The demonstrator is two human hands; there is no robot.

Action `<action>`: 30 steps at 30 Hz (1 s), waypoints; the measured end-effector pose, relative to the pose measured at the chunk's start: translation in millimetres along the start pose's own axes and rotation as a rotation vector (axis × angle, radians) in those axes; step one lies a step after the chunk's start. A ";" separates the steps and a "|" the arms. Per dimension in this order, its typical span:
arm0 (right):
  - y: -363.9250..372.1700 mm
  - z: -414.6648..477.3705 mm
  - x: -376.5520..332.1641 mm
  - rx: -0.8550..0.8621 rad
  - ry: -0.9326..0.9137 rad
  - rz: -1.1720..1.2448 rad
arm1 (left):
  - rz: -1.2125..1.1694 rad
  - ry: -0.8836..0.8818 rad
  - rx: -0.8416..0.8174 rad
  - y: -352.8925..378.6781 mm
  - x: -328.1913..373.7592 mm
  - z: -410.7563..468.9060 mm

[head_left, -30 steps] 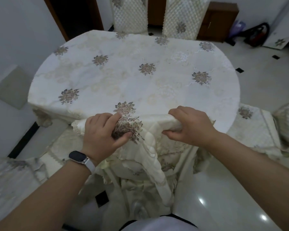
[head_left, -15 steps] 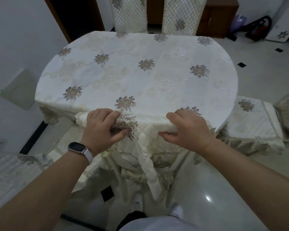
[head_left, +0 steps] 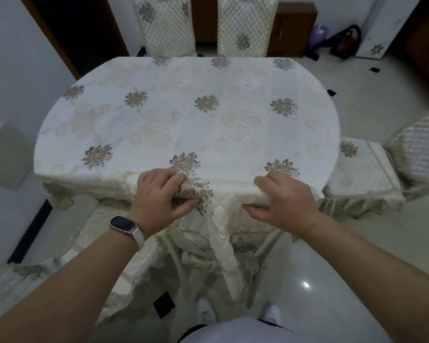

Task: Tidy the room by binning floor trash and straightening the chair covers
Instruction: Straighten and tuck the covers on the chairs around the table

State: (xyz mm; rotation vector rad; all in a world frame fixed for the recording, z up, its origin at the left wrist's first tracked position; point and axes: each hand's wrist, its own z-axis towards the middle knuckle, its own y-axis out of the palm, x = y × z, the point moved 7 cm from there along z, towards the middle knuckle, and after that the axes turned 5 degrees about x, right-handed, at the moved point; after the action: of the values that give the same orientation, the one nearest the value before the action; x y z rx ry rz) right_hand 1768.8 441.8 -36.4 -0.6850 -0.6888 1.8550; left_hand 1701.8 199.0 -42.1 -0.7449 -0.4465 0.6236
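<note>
A cream quilted chair cover (head_left: pixel 229 194) with a brown flower motif sits bunched over the back of the chair right in front of me, at the table's near edge. My left hand (head_left: pixel 159 196), with a watch on its wrist, grips the cover's top edge on the flower motif. My right hand (head_left: pixel 282 201) grips the same top edge further right, with the fabric rolled under its fingers. Loose folds of the cover (head_left: pixel 223 256) hang down between my arms. No floor trash is in view.
The oval table wears a white flowered cloth (head_left: pixel 183 120). Two covered chairs (head_left: pixel 166 26) (head_left: pixel 243 26) stand at its far side, another covered chair (head_left: pixel 362 174) at the right and one (head_left: pixel 10 280) at the lower left. A brown cabinet (head_left: pixel 292 28) and a red-black object (head_left: pixel 344 43) stand at the back.
Both hands keep the same grip on the cover's top edge. The view has pulled back and lifted, showing more of the far chairs and my feet.
</note>
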 end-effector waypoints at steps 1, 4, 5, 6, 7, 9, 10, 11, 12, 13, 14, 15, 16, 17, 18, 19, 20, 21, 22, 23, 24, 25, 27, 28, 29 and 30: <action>0.1 -0.8 0.0 0.007 0.014 -0.008 | -0.006 0.015 -0.008 2.1 -2.0 2.4; 0.6 -3.8 -1.8 0.027 0.055 -0.041 | -0.039 0.052 -0.006 6.7 -8.0 9.0; 1.2 -4.4 -3.4 0.033 0.062 -0.041 | -0.048 0.062 -0.003 8.0 -10.2 10.2; 2.1 -4.4 -5.3 0.040 0.064 -0.045 | -0.055 0.069 0.003 9.3 -12.7 10.9; 3.1 -4.2 -7.3 0.048 0.064 -0.054 | -0.059 0.073 0.009 10.6 -15.7 11.1; 6.1 -3.6 -11.3 0.045 0.070 -0.059 | -0.071 0.072 0.007 14.1 -22.1 9.4; 7.7 -4.0 -13.1 0.042 0.071 -0.058 | -0.080 0.071 0.002 15.7 -24.8 8.0; 9.2 -4.7 -14.5 0.040 0.069 -0.062 | -0.091 0.070 -0.005 17.2 -26.4 6.7; 10.1 -5.7 -15.6 0.040 0.067 -0.070 | -0.102 0.070 -0.012 18.2 -27.1 5.9; 10.3 -6.5 -16.1 0.042 0.069 -0.081 | -0.110 0.074 -0.018 19.1 -26.9 5.7; 10.4 -7.1 -15.8 0.044 0.076 -0.090 | -0.117 0.078 -0.019 19.8 -26.5 5.8; 10.1 -7.3 -15.4 0.046 0.083 -0.097 | -0.120 0.080 -0.018 20.0 -25.9 6.3; 10.3 -7.6 -14.8 0.045 0.090 -0.101 | -0.122 0.078 -0.018 20.6 -25.3 6.7; 10.8 -8.2 -14.5 0.042 0.092 -0.104 | -0.122 0.075 -0.019 21.2 -24.9 6.7; 11.3 -9.0 -14.7 0.037 0.091 -0.104 | -0.122 0.074 -0.018 21.6 -24.6 5.8; 12.0 -9.9 -15.0 0.030 0.086 -0.102 | -0.124 0.073 -0.015 21.5 -24.5 4.4; 12.3 -10.7 -15.5 0.024 0.078 -0.101 | -0.127 0.072 -0.012 21.0 -24.1 2.6; 12.4 -11.6 -16.5 0.019 0.071 -0.100 | -0.131 0.072 -0.009 19.9 -23.5 0.6; 12.2 -12.3 -17.4 0.017 0.065 -0.102 | -0.133 0.070 -0.006 18.8 -22.7 -1.1; 11.4 -12.6 -17.9 0.017 0.061 -0.104 | -0.134 0.067 -0.003 17.9 -21.7 -2.4; 10.4 -12.9 -18.2 0.018 0.059 -0.105 | -0.135 0.063 -0.002 17.3 -20.4 -3.7; 9.7 -13.2 -18.0 0.018 0.055 -0.106 | -0.134 0.057 -0.001 17.0 -18.5 -4.9; 9.7 -14.5 -15.1 0.018 0.041 -0.108 | -0.135 0.036 -0.005 18.1 -14.7 -7.6; 10.2 -15.2 -11.9 0.013 0.036 -0.107 | -0.140 0.023 -0.009 19.1 -12.4 -9.1; 11.4 -15.9 -7.5 0.003 0.035 -0.104 | -0.146 0.011 -0.013 20.3 -9.9 -10.3; 12.8 -16.8 -2.5 -0.010 0.039 -0.101 | -0.152 0.001 -0.015 21.7 -7.4 -11.2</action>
State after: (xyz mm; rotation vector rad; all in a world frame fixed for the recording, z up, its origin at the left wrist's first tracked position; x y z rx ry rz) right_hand 1773.9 437.7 -56.5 -0.6795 -0.6956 1.7427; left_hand 1695.1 201.0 -66.7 -0.7182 -0.5025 0.4786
